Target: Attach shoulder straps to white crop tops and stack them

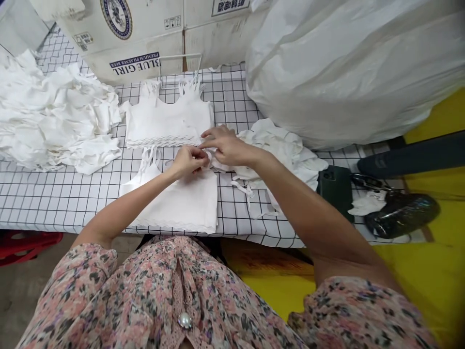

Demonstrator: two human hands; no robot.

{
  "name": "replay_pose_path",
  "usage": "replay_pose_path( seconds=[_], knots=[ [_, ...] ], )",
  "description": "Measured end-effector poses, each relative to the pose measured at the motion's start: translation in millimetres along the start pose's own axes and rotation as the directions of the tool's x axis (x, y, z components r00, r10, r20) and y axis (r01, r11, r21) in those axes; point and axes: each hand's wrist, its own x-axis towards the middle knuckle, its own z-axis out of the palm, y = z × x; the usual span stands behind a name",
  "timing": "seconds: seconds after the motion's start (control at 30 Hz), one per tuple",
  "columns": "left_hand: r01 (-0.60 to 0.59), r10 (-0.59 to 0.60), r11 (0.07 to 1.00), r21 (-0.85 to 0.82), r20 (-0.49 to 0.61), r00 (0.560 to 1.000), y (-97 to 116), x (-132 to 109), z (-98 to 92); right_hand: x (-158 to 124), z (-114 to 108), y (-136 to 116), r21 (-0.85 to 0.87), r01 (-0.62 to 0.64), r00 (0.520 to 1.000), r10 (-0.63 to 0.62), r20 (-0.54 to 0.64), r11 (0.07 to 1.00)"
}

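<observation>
A soft, light white top (174,203) lies flat on the table (65,194), limp and easiest taken by its thin tie (208,156) or hem. The left hand (188,162) pinches narrowly at the tie; the right hand (227,145) sits just beside, fingers spread, its grip unclear. A second top (167,121) lies beyond, with a pile of white tops (54,116) further left.

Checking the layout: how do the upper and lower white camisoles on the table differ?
The upper camisole lies farther back, the lower camisole nearer the camera. The upper shows nearly whole; the lower is partly under the left hand. Both are white, with scalloped hems, and lie flat on the grid-printed table cover.
</observation>
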Motion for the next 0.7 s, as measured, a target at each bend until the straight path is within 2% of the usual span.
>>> replay_pose_path(
  seconds=[0.1, 0.17, 0.23, 0.3, 0.4, 0.47, 0.53, 0.6, 0.7],
  knots=[
    [-0.087, 0.087, 0.986, 0.140, 0.007, 0.996, -1.2, -0.3, -2.0, 12.1, -19.5, -9.7, -0.098, 0.009, 0.971, 0.015, 0.240, 0.995],
    [-0.122, 0.124, 0.969, 0.215, 0.005, 0.992, -2.0, 0.1, -2.5, 20.1, -30.7, -14.5, -0.128, 0.026, 0.949, 0.016, 0.314, 0.991],
    [-0.136, 0.139, 0.954, 0.265, 0.008, 0.990, -3.2, 0.4, -2.8, 26.3, -39.9, -13.7, -0.137, 0.042, 0.942, 0.007, 0.334, 0.990],
    [-0.136, 0.138, 0.946, 0.295, 0.013, 0.990, -5.0, 0.4, -3.3, 30.3, -47.8, -5.0, -0.147, 0.055, 0.946, -0.005, 0.325, 0.988],
    [-0.124, 0.129, 0.939, 0.319, 0.008, 0.992, -8.9, 0.4, -4.5, 31.0, -60.9, 20.8, -0.147, 0.092, 0.965, -0.052, 0.257, 0.985],
    [-0.119, 0.127, 0.937, 0.328, -0.002, 0.992, -12.4, 0.7, -4.9, 26.1, -73.5, 40.1, -0.122, 0.134, 0.976, -0.110, 0.188, 0.983],
    [-0.120, 0.130, 0.936, 0.331, -0.008, 0.992, -16.5, 1.9, -4.6, 15.9, -89.5, 55.0, -0.089, 0.130, 0.982, -0.117, 0.146, 0.987],
    [-0.121, 0.134, 0.937, 0.328, -0.017, 0.991, -20.4, 4.2, -3.4, 2.0, -106.4, 62.5, -0.053, 0.092, 0.990, -0.086, 0.116, 0.994],
    [-0.125, 0.142, 0.943, 0.309, -0.031, 0.989, -22.8, 8.8, -2.3, -20.3, -123.5, 59.9, -0.029, 0.066, 0.996, -0.065, 0.058, 0.997]
  ],
)
